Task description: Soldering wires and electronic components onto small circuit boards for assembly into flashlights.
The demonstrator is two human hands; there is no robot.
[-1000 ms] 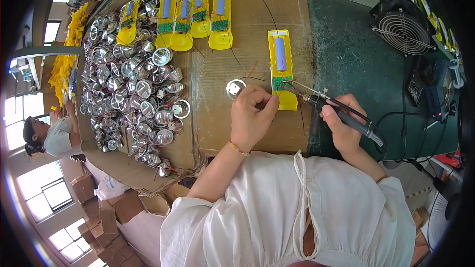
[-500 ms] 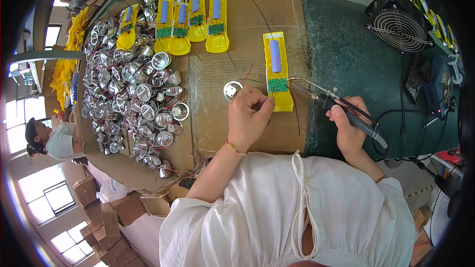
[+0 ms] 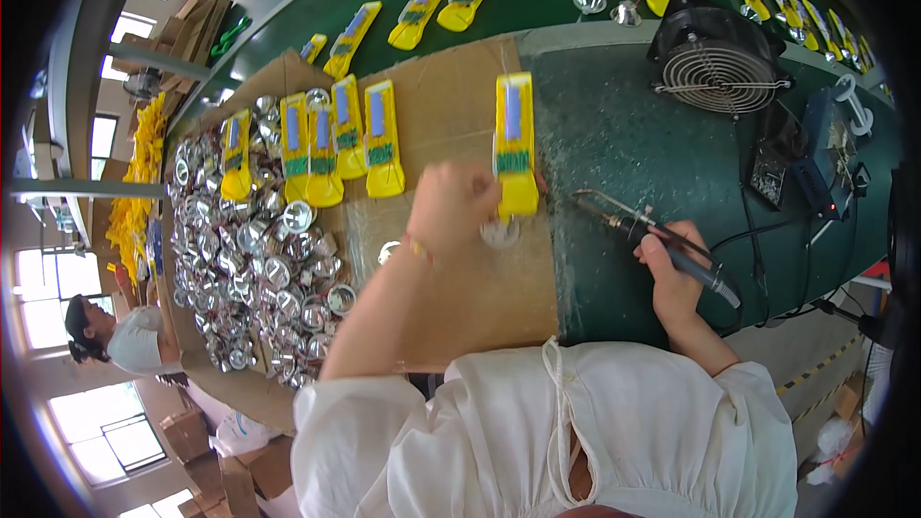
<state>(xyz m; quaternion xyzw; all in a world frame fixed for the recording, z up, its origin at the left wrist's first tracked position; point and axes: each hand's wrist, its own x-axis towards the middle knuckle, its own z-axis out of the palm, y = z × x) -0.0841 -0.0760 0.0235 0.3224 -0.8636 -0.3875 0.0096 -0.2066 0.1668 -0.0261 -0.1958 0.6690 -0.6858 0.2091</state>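
My left hand [image 3: 451,200] is smeared by motion, its fingers seeming curled, just left of a yellow plastic housing [image 3: 519,194]. A blue-purple battery [image 3: 514,113] and a green circuit board [image 3: 514,166] sit inside that housing. Below its rounded end is a blurred, shiny reflector cup [image 3: 501,231]; whether my left hand holds it by its wires is not clear. My right hand [image 3: 674,269] is closed around a soldering iron [image 3: 641,230] with a thin metal feed tube. Its tip points left, over the green mat, apart from the housing.
A heap of silvery reflector cups [image 3: 259,259] fills the left side, with several yellow housings [image 3: 384,173] along its upper edge. Cardboard [image 3: 451,307] covers the middle. A black fan [image 3: 720,72] and a soldering station [image 3: 820,187] stand at right. Another person [image 3: 134,336] is far left.
The iron's tip has drawn away from the circuit board to the right. My left hand has moved and blurred beside the housing. The whole view has shifted, showing more of the far table.
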